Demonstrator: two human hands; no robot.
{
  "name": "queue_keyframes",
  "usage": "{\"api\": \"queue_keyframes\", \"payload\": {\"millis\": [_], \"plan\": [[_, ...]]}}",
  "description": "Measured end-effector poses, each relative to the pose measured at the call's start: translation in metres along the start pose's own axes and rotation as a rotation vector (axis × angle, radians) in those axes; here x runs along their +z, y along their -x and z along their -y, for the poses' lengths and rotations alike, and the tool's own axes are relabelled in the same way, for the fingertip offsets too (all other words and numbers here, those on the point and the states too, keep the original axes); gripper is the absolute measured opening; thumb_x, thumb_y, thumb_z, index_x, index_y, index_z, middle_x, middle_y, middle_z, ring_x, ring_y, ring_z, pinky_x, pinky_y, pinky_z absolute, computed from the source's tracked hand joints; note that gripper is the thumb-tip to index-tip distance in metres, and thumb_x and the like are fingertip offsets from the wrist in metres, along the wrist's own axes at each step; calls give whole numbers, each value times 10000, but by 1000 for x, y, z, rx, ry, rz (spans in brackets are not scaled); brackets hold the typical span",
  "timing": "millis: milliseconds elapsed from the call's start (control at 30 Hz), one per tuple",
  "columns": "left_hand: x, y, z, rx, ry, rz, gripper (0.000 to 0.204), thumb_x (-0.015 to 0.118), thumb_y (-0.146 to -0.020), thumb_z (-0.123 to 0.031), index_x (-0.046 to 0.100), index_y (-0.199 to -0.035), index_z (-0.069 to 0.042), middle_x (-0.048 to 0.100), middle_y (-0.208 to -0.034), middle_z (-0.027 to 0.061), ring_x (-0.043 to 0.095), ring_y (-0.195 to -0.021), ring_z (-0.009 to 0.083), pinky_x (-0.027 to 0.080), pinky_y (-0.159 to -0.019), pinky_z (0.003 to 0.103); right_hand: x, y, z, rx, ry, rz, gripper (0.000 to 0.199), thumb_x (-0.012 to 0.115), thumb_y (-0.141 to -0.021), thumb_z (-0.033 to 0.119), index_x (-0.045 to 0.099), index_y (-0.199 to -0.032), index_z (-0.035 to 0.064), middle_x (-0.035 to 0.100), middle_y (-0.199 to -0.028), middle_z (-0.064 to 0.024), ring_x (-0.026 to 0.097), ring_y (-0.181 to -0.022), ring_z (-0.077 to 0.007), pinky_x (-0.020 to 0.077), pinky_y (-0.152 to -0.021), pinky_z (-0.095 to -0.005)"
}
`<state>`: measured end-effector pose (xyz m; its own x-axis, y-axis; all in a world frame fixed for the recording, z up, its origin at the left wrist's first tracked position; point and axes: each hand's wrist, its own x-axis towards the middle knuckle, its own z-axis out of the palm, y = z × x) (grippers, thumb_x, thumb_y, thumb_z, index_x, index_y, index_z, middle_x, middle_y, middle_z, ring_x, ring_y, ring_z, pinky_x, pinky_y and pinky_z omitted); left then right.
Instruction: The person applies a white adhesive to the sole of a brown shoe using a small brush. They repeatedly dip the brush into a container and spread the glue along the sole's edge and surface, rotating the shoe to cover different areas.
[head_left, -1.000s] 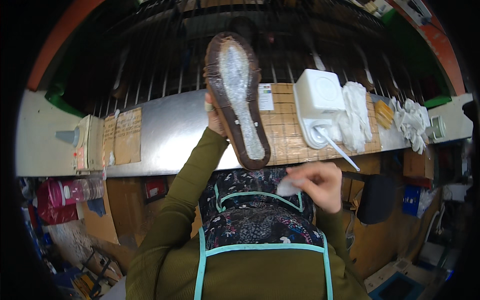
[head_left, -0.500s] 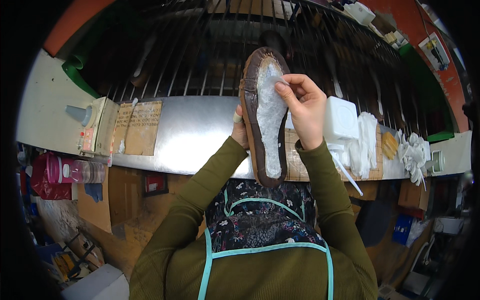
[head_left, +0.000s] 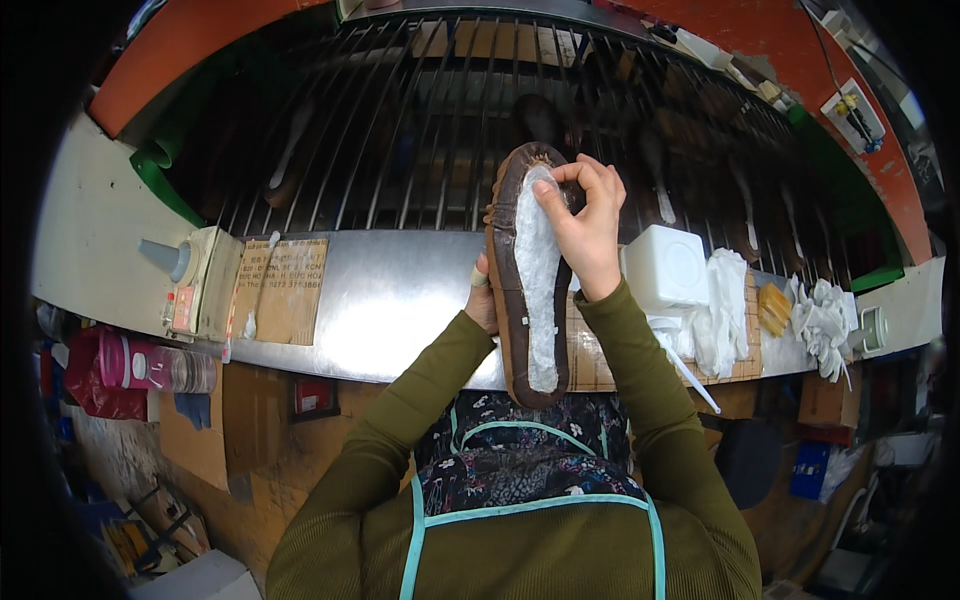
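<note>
At centre frame, over a steel bench edge (head_left: 400,300), one dark brown shoe sole (head_left: 527,280) stands toe-up, its inner face coated whitish. Behind it a black wire rack (head_left: 400,130) fills the upper frame; a white plastic tub (head_left: 668,268) and heaped white rags (head_left: 722,312) lie just right, a cream switch box (head_left: 200,282) and two cardboard labels (head_left: 290,290) at left. Right hand (head_left: 585,225) pinches a small white piece against the sole's toe — fingers closed. Left hand (head_left: 484,300) grips the sole's left edge from behind, mostly hidden.
</note>
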<state>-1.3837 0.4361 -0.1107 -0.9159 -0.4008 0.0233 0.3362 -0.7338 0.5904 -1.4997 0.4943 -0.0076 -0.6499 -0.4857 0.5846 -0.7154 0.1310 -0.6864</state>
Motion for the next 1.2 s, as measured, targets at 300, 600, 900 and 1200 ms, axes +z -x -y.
{"api": "queue_keyframes", "payload": {"millis": [300,600,900,1200], "plan": [[-1,-2,1,-30,25,21,1011,542,-713,-797,393,-1399,-70,535,-1313,128,566,-1151,239,487,-974,389,-62,49,5,-71,-32,-23,606,728,-795,232,468,-1310,46,491,-1282,-169,340,-1277,-390,271,-1064,-488],[-11,-4,11,-79,238,-2,882,462,-810,-749,411,-1398,-93,502,-1358,122,536,-1179,251,453,-1010,387,-162,179,-29,258,945,144,358,666,-828,178,565,-1156,78,557,-1100,-133,460,-1150,-358,290,-1021,-527],[-23,-7,15,-48,249,-58,872,449,-820,-747,407,-1402,-99,505,-1352,112,536,-1173,236,458,-1001,367,-189,183,-67,144,971,29,110,667,-828,166,670,-938,167,558,-805,-35,545,-764,-193,288,-724,-359],[-11,-6,28,-59,222,-50,892,452,-811,-756,398,-1407,-95,502,-1353,114,536,-1175,236,456,-1003,367,-226,189,-90,710,114,72,217,594,-935,231,659,-903,26,579,-643,-26,421,-509,-76,275,-486,-239]]}}
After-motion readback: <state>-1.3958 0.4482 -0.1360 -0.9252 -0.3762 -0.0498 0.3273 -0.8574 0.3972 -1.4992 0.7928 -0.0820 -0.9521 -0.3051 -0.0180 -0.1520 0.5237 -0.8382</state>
